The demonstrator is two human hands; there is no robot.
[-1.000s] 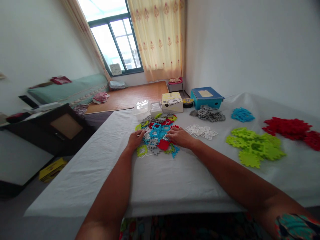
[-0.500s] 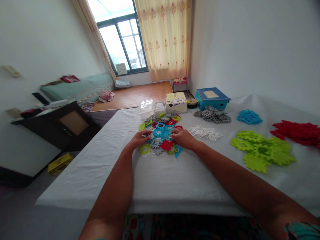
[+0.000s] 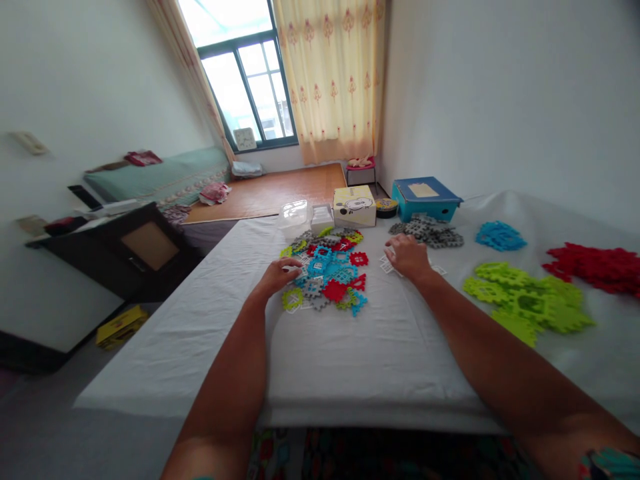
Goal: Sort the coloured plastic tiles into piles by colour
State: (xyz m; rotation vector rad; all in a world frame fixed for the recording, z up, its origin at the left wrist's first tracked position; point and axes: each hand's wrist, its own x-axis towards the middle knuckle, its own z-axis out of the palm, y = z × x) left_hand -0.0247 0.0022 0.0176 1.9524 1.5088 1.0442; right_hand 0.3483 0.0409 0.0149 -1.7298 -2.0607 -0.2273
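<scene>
A mixed heap of flat, notched plastic building pieces (image 3: 330,270) in blue, red, green, grey and white lies on the white-covered table. At its left edge is my left hand (image 3: 280,275), thumb and fingers apart, the fingertips beside pieces. My right hand (image 3: 409,257) is over the pile of white lattice pieces (image 3: 439,270), which it partly covers. Its fingers are bent, and a white piece (image 3: 391,265) shows at the fingertips. Whether that piece is separate from the pile is hard to see.
Behind the white pieces lie grey pieces (image 3: 430,232). Further right are piles of blue (image 3: 500,235), green (image 3: 530,300) and red pieces (image 3: 593,267). Along the back stand a clear plastic container (image 3: 294,215), a yellow box (image 3: 354,207), a round tin (image 3: 386,208) and a blue box (image 3: 425,199).
My right hand has moved right, from the mixed heap to the white pile, uncovering red pieces at the heap's right side. My left hand has stayed almost in place.
</scene>
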